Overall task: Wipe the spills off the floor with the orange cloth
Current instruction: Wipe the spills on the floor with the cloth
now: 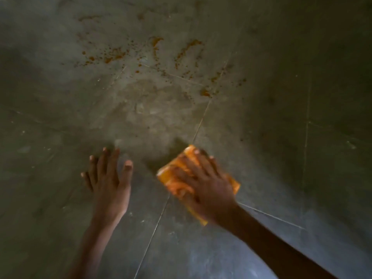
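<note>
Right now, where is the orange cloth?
In the head view, the orange cloth lies on the floor at lower centre-right, pressed under the right hand, just right of the left hand; the orange spills lie farther ahead.

Right hand (203, 184) is flat on the orange cloth (171, 178), fingers spread, pressing it onto the grey tiled floor (281, 137). Left hand (109, 184) is just beside the cloth, fingers straight against the tiles. Orange-brown spills (153, 55) are scattered well beyond the cloth.
</note>
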Demonstrator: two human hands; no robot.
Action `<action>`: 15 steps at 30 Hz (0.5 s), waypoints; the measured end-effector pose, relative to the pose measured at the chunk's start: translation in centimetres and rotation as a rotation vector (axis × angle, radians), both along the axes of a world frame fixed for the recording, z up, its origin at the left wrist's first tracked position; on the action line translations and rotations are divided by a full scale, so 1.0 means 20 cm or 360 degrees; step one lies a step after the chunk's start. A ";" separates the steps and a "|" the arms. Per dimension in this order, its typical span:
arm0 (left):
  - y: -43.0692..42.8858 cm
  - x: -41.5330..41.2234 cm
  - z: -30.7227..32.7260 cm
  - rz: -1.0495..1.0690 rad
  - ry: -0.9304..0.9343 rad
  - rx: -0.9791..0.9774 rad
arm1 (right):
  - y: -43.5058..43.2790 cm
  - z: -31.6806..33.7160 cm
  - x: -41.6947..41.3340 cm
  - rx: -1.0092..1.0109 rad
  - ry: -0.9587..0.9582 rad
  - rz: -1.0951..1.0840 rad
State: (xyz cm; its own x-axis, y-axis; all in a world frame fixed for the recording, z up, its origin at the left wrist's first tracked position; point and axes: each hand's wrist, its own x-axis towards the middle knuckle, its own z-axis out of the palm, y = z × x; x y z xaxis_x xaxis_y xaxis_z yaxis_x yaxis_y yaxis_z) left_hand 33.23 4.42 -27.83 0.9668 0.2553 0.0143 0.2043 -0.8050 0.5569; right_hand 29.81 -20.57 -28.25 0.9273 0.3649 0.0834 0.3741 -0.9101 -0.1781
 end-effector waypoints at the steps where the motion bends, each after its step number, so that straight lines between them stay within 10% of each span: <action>1: -0.04 -0.02 0.00 -0.0084 0.0025 0.0010 | -0.15 -0.02 0.07 -0.0023 -0.0038 -0.0173; 6: -0.36 0.05 0.02 -0.0415 -0.0007 -0.0010 | -0.32 0.04 0.58 0.0047 0.0090 -0.0987; 11: -0.64 0.27 0.08 -0.0477 -0.0007 -0.0075 | -0.34 0.02 0.01 -0.0012 0.0080 -0.0313; 15: -0.68 0.39 0.05 -0.0775 -0.0017 0.0175 | -0.82 -0.03 0.09 -0.0015 0.0057 -0.0918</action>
